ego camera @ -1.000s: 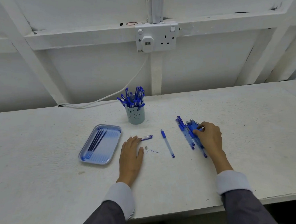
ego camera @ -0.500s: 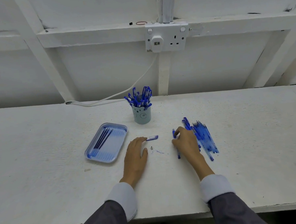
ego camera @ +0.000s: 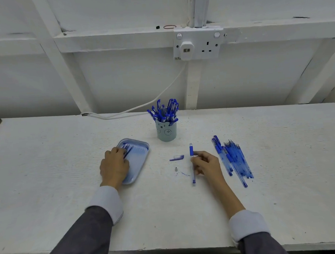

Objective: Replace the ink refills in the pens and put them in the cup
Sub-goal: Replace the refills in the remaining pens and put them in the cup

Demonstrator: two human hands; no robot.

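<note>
White bench [ego camera: 48, 172]: hands curled over tray [ego camera: 139, 167], pen [ego camera: 192, 164].

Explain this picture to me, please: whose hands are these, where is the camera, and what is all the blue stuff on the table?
There is no machine here. A person wears a camera on the head, looking forward and down, so you see their own two arms reaching out over a white table.

At the back stands a cup full of blue pens. To the right lies a pile of pens. In the middle lie a loose pen cap and a tiny metal tip.

The right hand pinches one uncapped pen by its barrel. The left hand reaches into a small blue tray, fingers on the thin dark refills there; whether it has gripped one is hard to tell.
</note>
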